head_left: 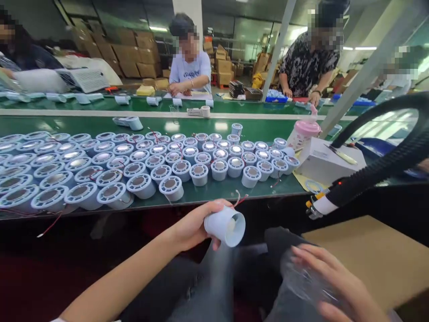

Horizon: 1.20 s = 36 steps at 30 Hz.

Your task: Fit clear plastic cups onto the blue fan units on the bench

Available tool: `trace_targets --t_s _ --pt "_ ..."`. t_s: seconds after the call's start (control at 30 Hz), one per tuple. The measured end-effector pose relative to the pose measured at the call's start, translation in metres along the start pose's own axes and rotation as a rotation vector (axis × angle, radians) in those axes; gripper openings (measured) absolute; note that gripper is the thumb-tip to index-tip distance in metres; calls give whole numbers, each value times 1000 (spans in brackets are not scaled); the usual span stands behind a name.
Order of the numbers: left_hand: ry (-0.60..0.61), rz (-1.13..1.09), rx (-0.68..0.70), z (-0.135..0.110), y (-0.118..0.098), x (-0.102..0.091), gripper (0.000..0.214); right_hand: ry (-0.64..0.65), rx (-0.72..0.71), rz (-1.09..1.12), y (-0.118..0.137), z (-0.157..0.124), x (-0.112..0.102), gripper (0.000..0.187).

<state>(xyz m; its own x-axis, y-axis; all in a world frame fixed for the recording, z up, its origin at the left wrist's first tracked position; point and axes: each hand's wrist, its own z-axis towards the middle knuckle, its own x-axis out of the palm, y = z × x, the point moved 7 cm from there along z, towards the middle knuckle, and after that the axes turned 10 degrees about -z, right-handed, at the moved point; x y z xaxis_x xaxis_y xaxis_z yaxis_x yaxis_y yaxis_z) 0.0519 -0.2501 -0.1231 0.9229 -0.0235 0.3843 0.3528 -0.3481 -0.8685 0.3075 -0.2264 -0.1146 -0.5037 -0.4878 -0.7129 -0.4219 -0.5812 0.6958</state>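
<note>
My left hand (204, 223) is closed around a light-blue plastic cup-shaped housing (221, 227). The housing is tilted on its side, its open end facing right and a pale round part showing inside. Thin red and white wires (239, 199) stick out behind it. Low on the right, my right hand (335, 277) has its fingers stretched out and apart. It is over a crumpled clear plastic bag (306, 281) on my lap, touching it or very close. Motion blurs this area, and any small thing under the fingers is hidden.
Rows of similar housings (174, 188) stand on the green bench (214, 194). At right are a white box (330, 158), a pink-lidded cup (303, 132), a black flexible hose (378, 174) with a metal tip and a cardboard sheet (372, 255). Several people work across the bench.
</note>
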Motion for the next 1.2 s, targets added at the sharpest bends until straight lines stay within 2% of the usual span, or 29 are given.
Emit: trace_targets --t_s 0.07,0.1,0.17,0.27,0.33,0.37,0.43,0.5,0.6,0.67,0.73,0.83,0.9,1.0,1.07,1.2 --pt "160 -175 -176 1 33 19 43 -8 -55 -180 18 12 22 50" --pt "210 -164 -220 2 43 26 42 -45 -42 -282 24 19 29 49" --pt "290 -5 -228 3 53 38 39 -119 0 -430 29 31 37 47" --pt "326 384 -53 3 45 47 29 -87 68 -408 26 33 41 26" --pt "250 566 117 3 33 48 23 -12 123 -243 21 28 41 6" --pt "207 609 186 3 29 48 24 15 155 -146 19 24 40 5" --pt "172 620 271 4 30 49 39 26 212 23 16 20 38 19" --pt "186 624 340 6 36 50 56 -9 259 122 12 18 34 30" --pt "218 674 423 10 45 53 65 -79 358 243 0 17 31 36" --pt "273 672 402 10 49 57 70 -119 421 381 -10 16 31 37" --pt "310 623 326 10 52 60 73 -149 463 541 -18 14 31 36" --pt "295 472 202 8 53 63 69 -134 430 690 -20 12 32 27" --pt "277 298 123 7 55 63 64 -100 318 615 -13 12 30 9" --pt "237 36 24 5 61 61 59 -112 121 268 1 10 25 47" --pt "239 -40 -25 3 65 60 60 -127 52 120 6 7 25 52" --pt "262 41 -15 -2 63 59 73 -77 85 261 5 4 32 50"
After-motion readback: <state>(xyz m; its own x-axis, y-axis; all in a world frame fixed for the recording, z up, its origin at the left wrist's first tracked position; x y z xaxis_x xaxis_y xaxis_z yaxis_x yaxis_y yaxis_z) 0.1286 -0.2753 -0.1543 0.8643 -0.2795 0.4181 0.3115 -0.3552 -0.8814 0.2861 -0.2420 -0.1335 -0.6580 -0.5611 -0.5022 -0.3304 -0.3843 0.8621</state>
